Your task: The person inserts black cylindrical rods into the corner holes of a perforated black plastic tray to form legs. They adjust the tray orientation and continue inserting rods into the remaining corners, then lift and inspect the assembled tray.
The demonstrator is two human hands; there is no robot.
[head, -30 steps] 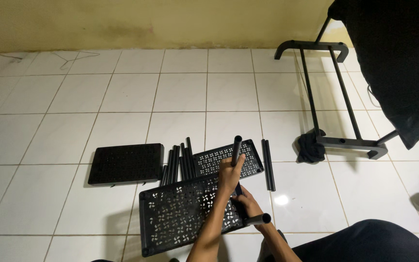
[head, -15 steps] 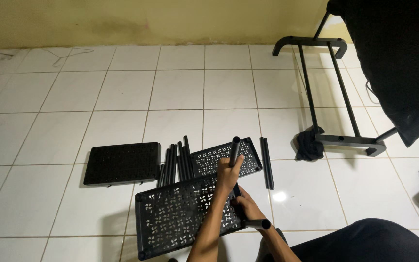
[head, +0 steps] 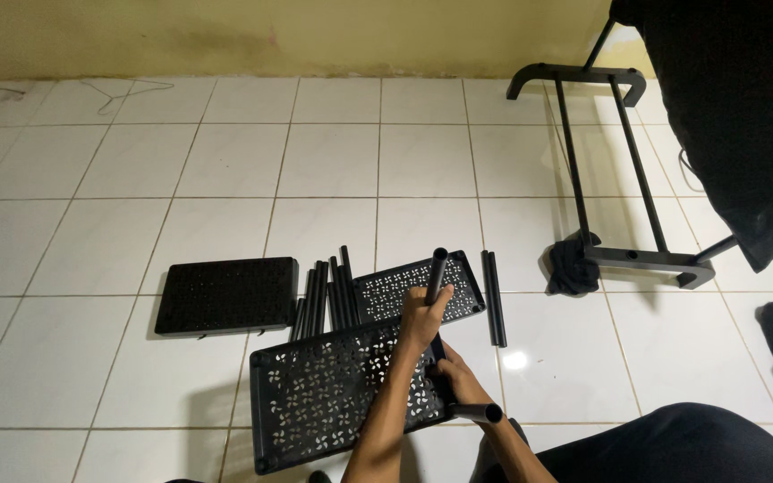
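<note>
My left hand [head: 422, 319] is closed around an upright black tube [head: 438, 266] that stands at the far right corner of a black perforated panel [head: 324, 394] lying on the tiled floor. My right hand [head: 458, 380] grips the lower part of that tube at the panel's right edge. A second black tube [head: 478, 412] sticks out from the panel's near right corner, just below my right hand. Behind this lies another perforated panel [head: 395, 293], partly under the first.
A third black panel [head: 225, 295] lies to the left, a bundle of black tubes [head: 326, 300] beside it, two more tubes [head: 493, 300] to the right. A black metal rack frame [head: 621, 170] with dark cloth [head: 726, 107] stands at the right. My knee [head: 673, 443] is bottom right.
The view has shifted slightly. Both hands keep their hold on the upright tube at the panel's corner, and the parts on the floor have not moved.
</note>
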